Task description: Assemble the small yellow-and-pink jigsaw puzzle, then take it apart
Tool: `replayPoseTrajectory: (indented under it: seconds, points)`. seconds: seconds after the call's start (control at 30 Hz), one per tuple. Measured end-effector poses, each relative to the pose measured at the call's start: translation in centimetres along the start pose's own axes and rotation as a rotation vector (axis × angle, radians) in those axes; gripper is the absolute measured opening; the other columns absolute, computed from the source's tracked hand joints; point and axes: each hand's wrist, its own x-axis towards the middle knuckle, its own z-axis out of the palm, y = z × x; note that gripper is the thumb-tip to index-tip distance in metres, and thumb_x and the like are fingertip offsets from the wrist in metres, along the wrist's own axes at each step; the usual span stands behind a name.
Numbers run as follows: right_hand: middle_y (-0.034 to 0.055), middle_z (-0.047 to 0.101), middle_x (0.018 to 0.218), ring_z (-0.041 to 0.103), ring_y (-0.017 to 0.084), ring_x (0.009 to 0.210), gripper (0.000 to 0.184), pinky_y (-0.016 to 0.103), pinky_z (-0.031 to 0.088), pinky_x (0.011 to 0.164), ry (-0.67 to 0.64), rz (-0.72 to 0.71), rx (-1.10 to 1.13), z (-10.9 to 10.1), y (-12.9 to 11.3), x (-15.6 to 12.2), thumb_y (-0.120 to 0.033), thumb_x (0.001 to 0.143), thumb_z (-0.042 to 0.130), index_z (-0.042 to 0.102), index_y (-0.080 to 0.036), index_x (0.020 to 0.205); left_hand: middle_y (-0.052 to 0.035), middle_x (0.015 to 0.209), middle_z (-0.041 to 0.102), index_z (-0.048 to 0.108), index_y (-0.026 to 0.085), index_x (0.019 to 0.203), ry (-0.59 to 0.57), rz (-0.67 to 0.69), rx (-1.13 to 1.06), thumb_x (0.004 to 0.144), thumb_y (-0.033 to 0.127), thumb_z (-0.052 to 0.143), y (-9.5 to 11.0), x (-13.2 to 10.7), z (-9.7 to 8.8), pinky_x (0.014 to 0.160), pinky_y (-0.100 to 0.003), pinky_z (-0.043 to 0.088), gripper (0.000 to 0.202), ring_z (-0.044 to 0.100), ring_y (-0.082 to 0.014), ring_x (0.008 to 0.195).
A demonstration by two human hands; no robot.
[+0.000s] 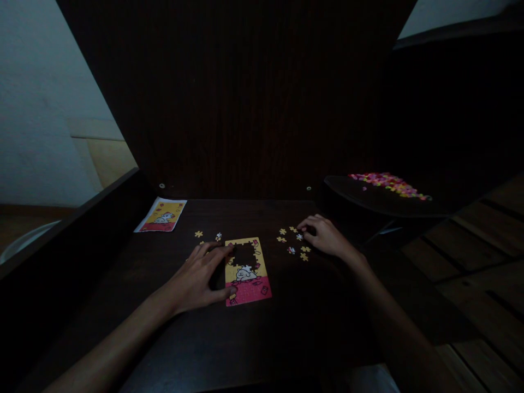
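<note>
A small yellow and pink jigsaw puzzle (pixel 246 271) lies on the dark wooden table (pixel 286 327), with a dark gap in its upper middle. My left hand (pixel 199 275) rests flat at the puzzle's left edge, fingers spread, thumb touching the lower left corner. My right hand (pixel 323 234) lies to the right, fingers curled down over several loose yellow pieces (pixel 292 243); what sits under the fingertips is hidden. Two more loose pieces (pixel 208 235) lie above the left hand.
A printed reference picture (pixel 161 215) of the same design lies at the table's far left. A dark tray with bright multicoloured bits (pixel 388 184) stands at the right. A dark wooden board rises behind the table. Wooden floor shows on the right.
</note>
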Motion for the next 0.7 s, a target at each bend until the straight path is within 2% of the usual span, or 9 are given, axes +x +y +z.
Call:
replayPoseTrajectory:
  seconds: [0.1, 0.23, 0.4, 0.53, 0.7]
  points:
    - [0.0054, 0.069, 0.087, 0.061, 0.022, 0.086, 0.019, 0.035, 0.047, 0.079, -0.046, -0.007, 0.002, 0.0, 0.0, -0.1, -0.009, 0.080, 0.056, 0.071, -0.020, 0.086, -0.0161, 0.144, 0.047, 0.037, 0.020, 0.149, -0.005, -0.019, -0.004, 0.083, 0.056, 0.064, 0.0, 0.0, 0.0, 0.106, -0.055, 0.040, 0.080, 0.041, -0.0373, 0.132]
    - [0.0045, 0.068, 0.088, 0.061, 0.021, 0.086, 0.016, 0.032, 0.048, 0.076, -0.186, -0.029, 0.058, -0.3, -0.7, -0.2, -0.015, 0.077, 0.062, 0.071, -0.021, 0.088, -0.0154, 0.144, 0.047, 0.035, 0.021, 0.150, -0.005, -0.019, -0.001, 0.084, 0.055, 0.064, 0.0, -0.1, 0.1, 0.106, -0.054, 0.040, 0.080, 0.041, -0.0366, 0.132]
    - [0.0043, 0.068, 0.092, 0.060, 0.023, 0.090, 0.014, 0.035, 0.047, 0.083, -0.316, -0.059, 0.070, -0.6, -1.4, -0.2, -0.023, 0.077, 0.066, 0.070, -0.022, 0.091, -0.0144, 0.143, 0.049, 0.034, 0.020, 0.150, 0.017, 0.009, -0.006, 0.085, 0.056, 0.062, -0.1, 0.0, 0.2, 0.105, -0.053, 0.041, 0.080, 0.041, -0.0359, 0.131]
    - [0.0050, 0.067, 0.092, 0.060, 0.024, 0.093, 0.015, 0.037, 0.046, 0.087, -0.290, -0.023, 0.032, -0.6, -1.3, -0.2, -0.021, 0.077, 0.066, 0.070, -0.021, 0.091, -0.0144, 0.141, 0.052, 0.037, 0.019, 0.149, 0.023, 0.025, -0.009, 0.087, 0.059, 0.059, 0.0, 0.0, -0.1, 0.104, -0.052, 0.042, 0.077, 0.043, -0.0352, 0.130]
    - [0.0058, 0.068, 0.093, 0.060, 0.023, 0.094, 0.012, 0.036, 0.047, 0.083, -0.237, -0.037, 0.031, 0.1, -1.2, -0.1, -0.021, 0.081, 0.064, 0.070, -0.021, 0.091, -0.0148, 0.139, 0.054, 0.040, 0.018, 0.147, 0.043, 0.036, 0.011, 0.086, 0.057, 0.062, -0.1, 0.0, -0.1, 0.102, -0.051, 0.044, 0.076, 0.045, -0.0356, 0.128]
